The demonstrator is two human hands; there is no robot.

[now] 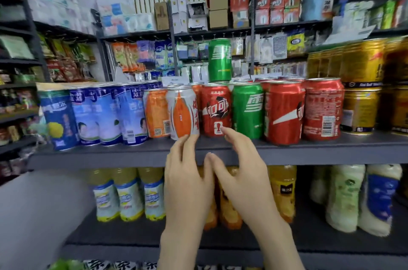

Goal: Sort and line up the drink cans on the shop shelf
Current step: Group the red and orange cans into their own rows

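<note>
The drink cans stand upright in a row along the front edge of the shelf (331, 151), long axes vertical, labels facing outward. From the shelf's left end come tall blue-and-white cans (110, 115), an orange can (155, 113), a white-and-orange can (183, 110), a red cola can (216, 108), a green can (247, 110), two more red cans (284, 113), then gold cans (359, 110) at the right end. A second green can (219, 60) stands upright on the row's tops. The hands are raised side by side, thumbs close together. The left hand (187, 183) touches the white-and-orange can's base with straight fingers, and the right hand (242, 183), fingers loosely spread, touches the red cola can's lower front with one fingertip.
</note>
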